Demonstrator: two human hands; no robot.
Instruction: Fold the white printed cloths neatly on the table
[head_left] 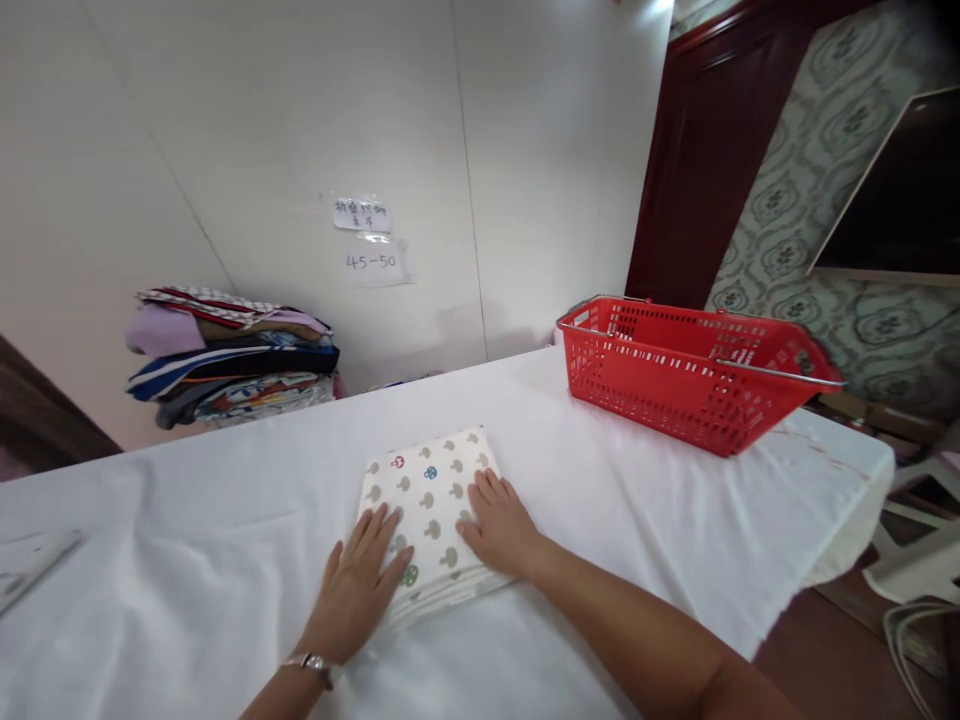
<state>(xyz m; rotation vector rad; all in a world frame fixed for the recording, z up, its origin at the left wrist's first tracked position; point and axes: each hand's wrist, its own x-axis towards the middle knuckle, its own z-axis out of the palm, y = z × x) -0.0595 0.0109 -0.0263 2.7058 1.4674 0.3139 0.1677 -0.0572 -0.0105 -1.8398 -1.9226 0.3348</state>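
Observation:
A white cloth [426,500] printed with mushrooms lies folded in a thick rectangle on the table, its layered edge toward me. Most of the mushrooms are grey-beige; a few are red, blue and green. Flat on its left side rests my left hand [358,578], fingers spread and a bracelet or watch at the wrist. My right hand [501,525] lies on the right side of the cloth with its fingers stretched out. Neither hand grips anything; both touch the cloth from above.
White fabric covers the table [247,560]. An upright red plastic basket [645,375] stands at the back right. Behind the table at left is a stack of folded textiles [232,350] by the wall. Another flat whitish item [34,560] lies at the left edge.

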